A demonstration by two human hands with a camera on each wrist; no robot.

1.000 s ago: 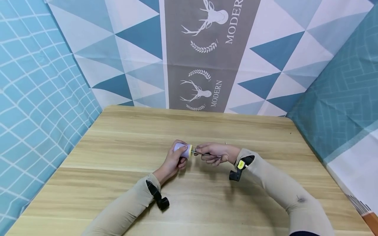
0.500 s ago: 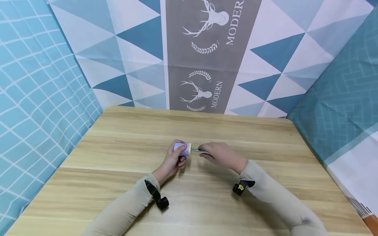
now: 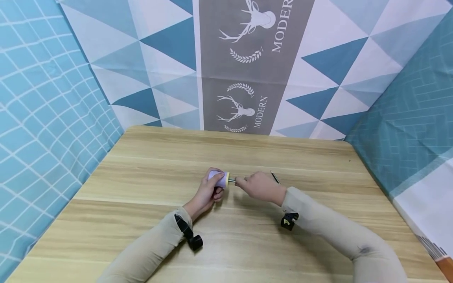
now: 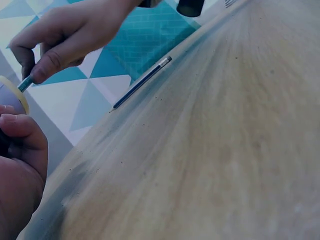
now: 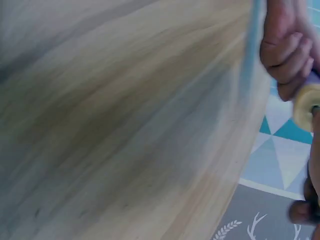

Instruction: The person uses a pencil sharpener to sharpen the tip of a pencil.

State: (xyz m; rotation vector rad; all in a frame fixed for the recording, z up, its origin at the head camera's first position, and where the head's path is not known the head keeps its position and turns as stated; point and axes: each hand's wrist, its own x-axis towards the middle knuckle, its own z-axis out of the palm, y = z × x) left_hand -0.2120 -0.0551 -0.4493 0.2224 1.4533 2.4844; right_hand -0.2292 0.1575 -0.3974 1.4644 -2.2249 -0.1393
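My left hand (image 3: 203, 194) grips a lavender barrel-shaped pencil sharpener (image 3: 223, 182) with a yellow rim, thumb across its side. The yellow end faces right, toward the other hand. Out of that end sticks a green pencil (image 3: 231, 180), its tip hidden inside. My right hand (image 3: 260, 186) pinches the pencil close to the sharpener, covering most of its length. In the left wrist view the thumb presses on the green shaft (image 4: 24, 84). The right wrist view shows the sharpener's yellow ring (image 5: 302, 107) at the right edge, with the right fingers right at its hole.
A second, dark pencil (image 3: 275, 177) lies on the wooden table (image 3: 159, 169) just behind my right hand. A patterned cloth (image 3: 170, 98) hangs along the far table edge, with blue cloths at both sides.
My right hand has turned over on the green pencil, slid out along it, then moved in again toward the sharpener. The dark pencil shows more fully now. The left hand stays put.
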